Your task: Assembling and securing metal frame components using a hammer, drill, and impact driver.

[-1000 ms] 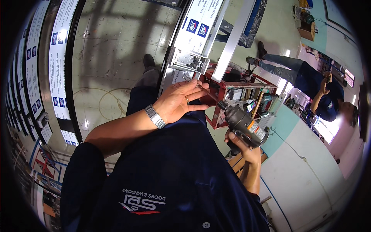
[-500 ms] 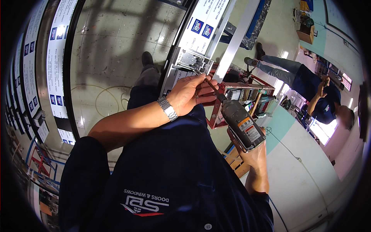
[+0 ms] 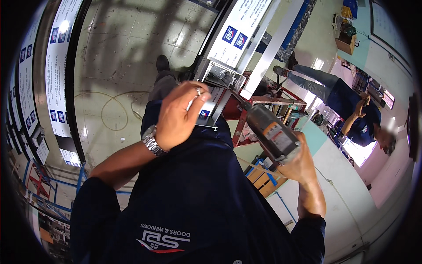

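Workshop floor pale, glossy below you. Aluminium frame [image 3: 228, 70] ahead on red stand [image 3: 263, 114]. Your left hand [image 3: 178, 116] just before frame end, pinching small screw [image 3: 198, 92], mostly hidden by fingertips. Your right hand [image 3: 299, 160] clenched round power drill [image 3: 270, 132] right of frame; bit tip hard to see. Another person [image 3: 347, 105] stands farther right.
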Available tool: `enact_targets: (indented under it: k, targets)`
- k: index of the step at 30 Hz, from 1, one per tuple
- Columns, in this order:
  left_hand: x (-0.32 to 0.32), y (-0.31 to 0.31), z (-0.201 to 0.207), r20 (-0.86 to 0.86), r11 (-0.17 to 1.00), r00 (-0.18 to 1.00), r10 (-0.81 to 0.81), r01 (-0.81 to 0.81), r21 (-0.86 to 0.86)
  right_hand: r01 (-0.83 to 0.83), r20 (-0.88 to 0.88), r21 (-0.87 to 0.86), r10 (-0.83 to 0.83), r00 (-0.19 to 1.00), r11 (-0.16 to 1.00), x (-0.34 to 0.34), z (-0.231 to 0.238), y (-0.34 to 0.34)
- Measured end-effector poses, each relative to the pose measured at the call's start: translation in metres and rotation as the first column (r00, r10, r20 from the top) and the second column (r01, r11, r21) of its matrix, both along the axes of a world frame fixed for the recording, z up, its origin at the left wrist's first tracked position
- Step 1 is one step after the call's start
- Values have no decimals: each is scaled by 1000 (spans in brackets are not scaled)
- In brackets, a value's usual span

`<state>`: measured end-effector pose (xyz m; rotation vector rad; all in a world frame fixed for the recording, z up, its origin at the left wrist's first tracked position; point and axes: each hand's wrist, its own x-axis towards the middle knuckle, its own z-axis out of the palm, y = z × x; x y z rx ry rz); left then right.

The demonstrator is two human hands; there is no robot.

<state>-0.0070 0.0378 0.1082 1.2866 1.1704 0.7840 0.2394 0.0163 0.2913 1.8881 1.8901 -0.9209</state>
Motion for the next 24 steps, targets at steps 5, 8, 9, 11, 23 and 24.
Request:
enact_targets:
  k: [5,8,9,11,23,24]
  targets:
    - [-3,-6,-26,-20,993,995,-94,96,74,62,-153,-75,-73,986,995,-17,-8,27]
    - [-2,-5,-28,-56,986,997,-56,64,156,160,-154,-250,-203,967,955,-15,-13,34]
    - [-1,-5,-28,-53,987,997,-56,63,149,156,-169,-269,-206,964,950,-14,-13,35]
    - [0,-3,-30,-75,981,996,-50,63,182,155,-184,-289,-214,959,945,-13,-15,36]
    - [1,1,-32,-99,986,995,-17,33,165,100,-240,-222,-154,959,970,-16,-18,43]
    - [1,1,-32,-97,986,995,-18,34,165,117,-216,-247,-173,961,962,-18,-17,45]
